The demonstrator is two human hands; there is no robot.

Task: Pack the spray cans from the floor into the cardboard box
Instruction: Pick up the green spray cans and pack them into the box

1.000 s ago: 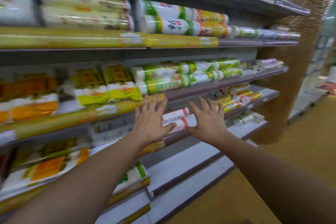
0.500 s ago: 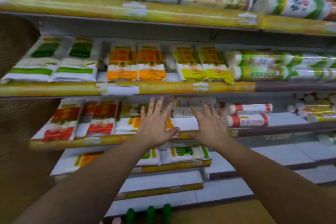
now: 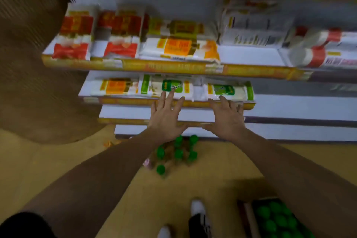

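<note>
Several spray cans (image 3: 178, 154) with green caps stand in a cluster on the tan floor at the foot of the shelves. My left hand (image 3: 166, 119) hovers above the cluster, fingers spread, holding nothing. My right hand (image 3: 226, 120) is stretched out beside it, also spread and empty. The cardboard box (image 3: 249, 218) sits at the lower right, partly cut off by the frame edge, with several green-capped cans (image 3: 276, 218) standing inside it. The picture is blurred by motion.
Store shelves (image 3: 173, 118) with bagged goods rise right behind the cans, their lower ledges jutting toward me. A brown column (image 3: 34, 63) stands at the left. My white-and-black shoe (image 3: 199, 216) is on the floor between cans and box.
The view has swung left and then down from the upper shelves to the floor. The cans and the box have come into sight. Both hands stay spread and empty.
</note>
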